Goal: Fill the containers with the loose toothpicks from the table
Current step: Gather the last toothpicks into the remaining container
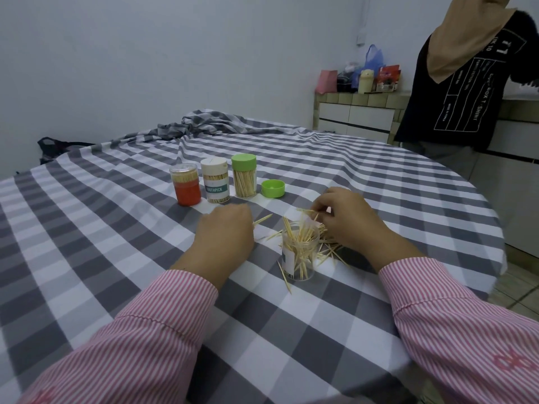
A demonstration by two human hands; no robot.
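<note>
My right hand [347, 220] pinches a few toothpicks [306, 212] above the open jar [299, 255] near the table's right edge; my left hand [226, 228] grips others. Light, stiff, sharp-tipped: best pinched mid-shaft.

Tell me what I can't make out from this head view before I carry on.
- Left hand: palm and fingertips face away; toothpicks poke out, count unclear.
- Loose toothpicks: partly hidden behind the open jar and right hand.
- Green cap: inside too small to read.
- White jar: label hides fill level.
</note>
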